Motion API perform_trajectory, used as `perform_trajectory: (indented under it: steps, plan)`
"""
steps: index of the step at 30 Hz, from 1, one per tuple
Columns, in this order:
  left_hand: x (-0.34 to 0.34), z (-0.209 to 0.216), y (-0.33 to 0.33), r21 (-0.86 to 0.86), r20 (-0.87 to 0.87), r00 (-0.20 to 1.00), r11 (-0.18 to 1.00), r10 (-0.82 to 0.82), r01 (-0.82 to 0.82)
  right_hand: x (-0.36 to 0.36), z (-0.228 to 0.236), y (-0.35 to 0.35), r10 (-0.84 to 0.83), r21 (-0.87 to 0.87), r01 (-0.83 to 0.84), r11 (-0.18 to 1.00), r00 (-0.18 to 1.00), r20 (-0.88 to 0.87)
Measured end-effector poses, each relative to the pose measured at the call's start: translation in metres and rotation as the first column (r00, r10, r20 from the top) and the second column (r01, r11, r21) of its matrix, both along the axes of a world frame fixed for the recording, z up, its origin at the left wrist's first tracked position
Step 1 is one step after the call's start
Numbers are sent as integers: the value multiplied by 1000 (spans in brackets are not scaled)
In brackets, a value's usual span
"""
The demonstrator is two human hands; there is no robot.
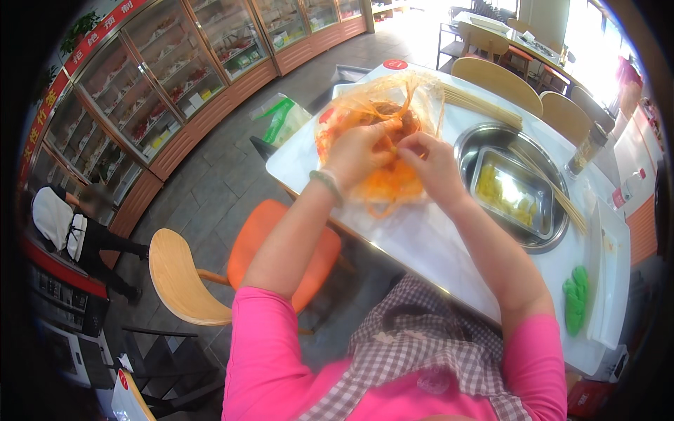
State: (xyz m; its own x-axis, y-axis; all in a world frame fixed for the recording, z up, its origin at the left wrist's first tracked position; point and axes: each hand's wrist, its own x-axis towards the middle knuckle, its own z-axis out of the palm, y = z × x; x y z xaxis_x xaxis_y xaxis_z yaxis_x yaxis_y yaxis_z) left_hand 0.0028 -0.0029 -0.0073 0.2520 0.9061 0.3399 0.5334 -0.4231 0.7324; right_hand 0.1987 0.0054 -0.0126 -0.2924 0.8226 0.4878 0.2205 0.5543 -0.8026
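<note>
A thin see-through plastic bag [393, 189] with orange-red contents sits on the white marble-look table [393, 238]. My left hand [359, 153] is closed on the gathered plastic in the middle of the bag, a pale bracelet on its wrist. Close beside it, my right hand [434, 167] pinches a bit of the same bag between thumb and fingers. Exactly what the contents are is hard to tell through the plastic. To the right of my right hand rests a round steel basin [465, 144]. Inside it is a rectangular steel tray [544, 228] with yellow-green food pieces.
Thin bamboo skewers [484, 105] lie behind the basin; others [558, 196] cross it. On the right are a green bundle [576, 300], a long white tray [609, 281], a shaker jar [588, 149] and a bottle [628, 188]. An orange chair [267, 242] stands left. Another person [77, 228] is farther left.
</note>
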Motion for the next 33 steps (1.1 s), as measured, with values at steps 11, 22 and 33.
perform_trajectory:
  steps: [11, 22, 33]
  plan:
    - [6, 7, -3, 53, -80, 995, 997, 55, -51, -1, 1, -3, 2, 6, -2, 1000, 1000, -13]
    - [6, 16, -4, 174, -149, 989, 985, 21, 6, -2, 0, 0, 41, -100, -49, 994, 996, -75]
    - [-1, 11, -5, -23, -76, 996, 998, 51, -53, -4, -5, -2, 17, -102, -24, 995, 998, -68]
